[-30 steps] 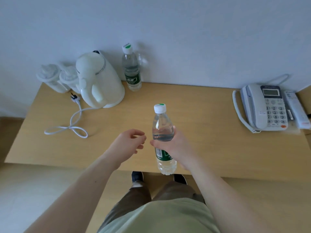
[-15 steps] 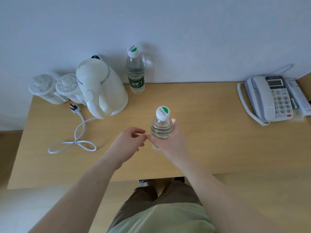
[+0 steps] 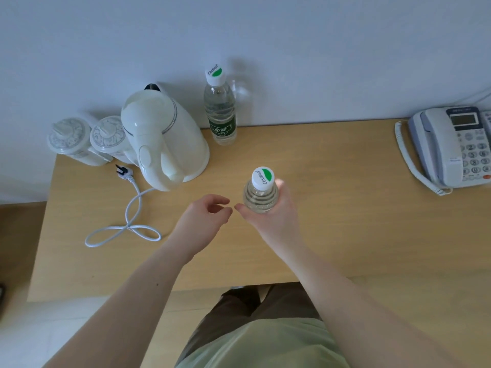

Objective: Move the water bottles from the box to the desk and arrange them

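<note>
the held water bottle [image 3: 261,192] has moved forward over the counter [image 3: 332,208], right grip [image 3: 271,219] clamped on it; left grip [image 3: 204,219] loosely apart. two water bottles: the second bottle [image 3: 220,107] stands by the wall.

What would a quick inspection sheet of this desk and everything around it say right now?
Surface: wooden desk, against a pale wall.
Job's things: one water bottle stands at the back by the wall; second bottle held upright above the desk.
Clutter: white kettle, two lidded cups, telephone.
Grips: right hand wraps the second bottle; left hand loosely curled, holding nothing.
Cables: kettle cord looped, unplugged; coiled phone cord.
Surroundings: the box is not in view.
</note>
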